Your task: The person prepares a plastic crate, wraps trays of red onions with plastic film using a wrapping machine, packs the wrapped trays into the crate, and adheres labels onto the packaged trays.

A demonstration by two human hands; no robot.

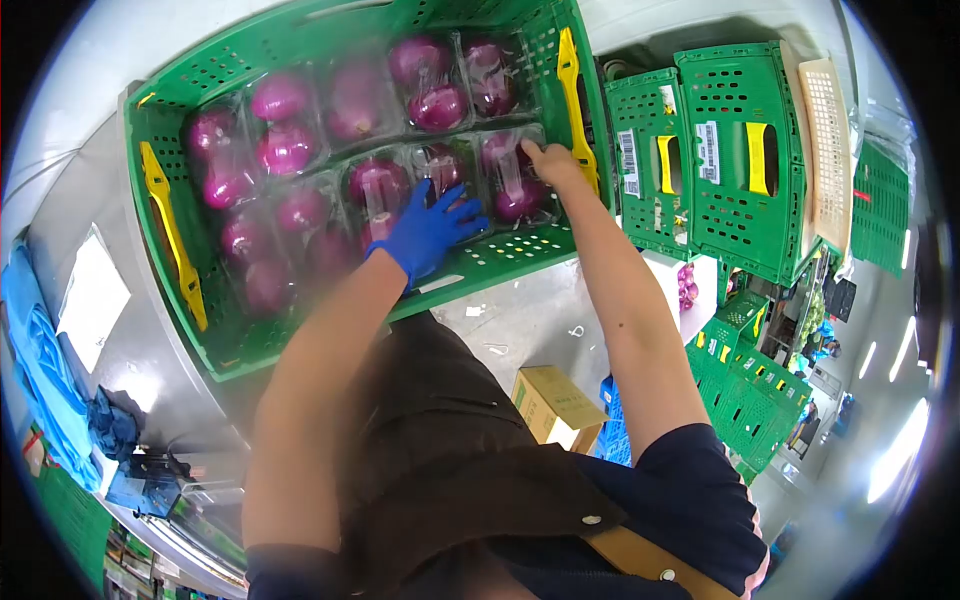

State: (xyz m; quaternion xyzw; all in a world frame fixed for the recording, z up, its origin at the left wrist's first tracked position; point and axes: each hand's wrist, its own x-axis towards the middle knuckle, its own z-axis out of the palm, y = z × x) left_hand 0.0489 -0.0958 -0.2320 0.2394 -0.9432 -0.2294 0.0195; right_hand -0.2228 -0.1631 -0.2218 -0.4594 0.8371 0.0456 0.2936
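Note:
A green plastic crate in front of me holds two rows of red onions in clear plastic packs. My left hand, in a blue glove, lies with its fingers spread over the near row, touching a pack of red onions. At the crate's right end, my bare right hand grips the outer edge of the corner pack of red onions. Its thumb shows against the wrap, while the other fingers are mostly hidden between the pack and the crate wall.
Yellow handles mark the crate's ends. Beneath it is a metal table. More green crates stand at the right. A cardboard box is below the table edge. Blue plastic and white paper lie left.

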